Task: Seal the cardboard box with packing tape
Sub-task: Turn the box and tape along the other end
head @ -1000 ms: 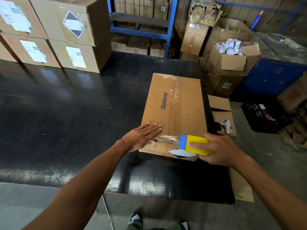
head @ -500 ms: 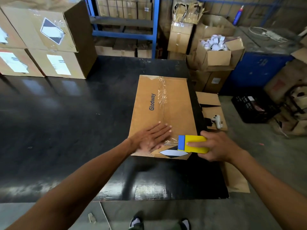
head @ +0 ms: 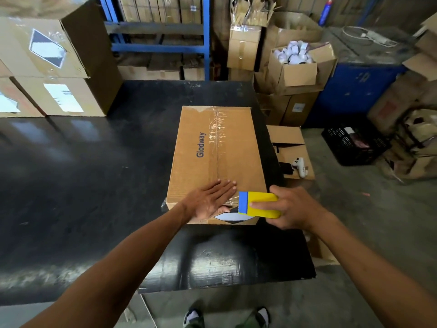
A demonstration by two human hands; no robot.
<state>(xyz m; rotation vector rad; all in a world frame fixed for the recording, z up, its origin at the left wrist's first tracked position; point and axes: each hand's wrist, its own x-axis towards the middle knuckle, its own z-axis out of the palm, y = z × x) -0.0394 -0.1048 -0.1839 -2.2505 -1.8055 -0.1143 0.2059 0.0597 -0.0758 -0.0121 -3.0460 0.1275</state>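
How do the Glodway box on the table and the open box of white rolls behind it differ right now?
The brown Glodway cardboard box has its flaps shut with clear tape along the seam; the open cardboard box of white rolls has flaps up, contents showing. The first lies on the black table; the second sits stacked on other cartons. Both are plain brown cardboard.

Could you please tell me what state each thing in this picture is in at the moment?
Cardboard box: flaps closed, clear tape along the top seam.
Tape dispenser: gripped at the box's near edge.
Left hand: open, flat on the box.
Right hand: closed around the dispenser.
Box of white rolls: flaps open.
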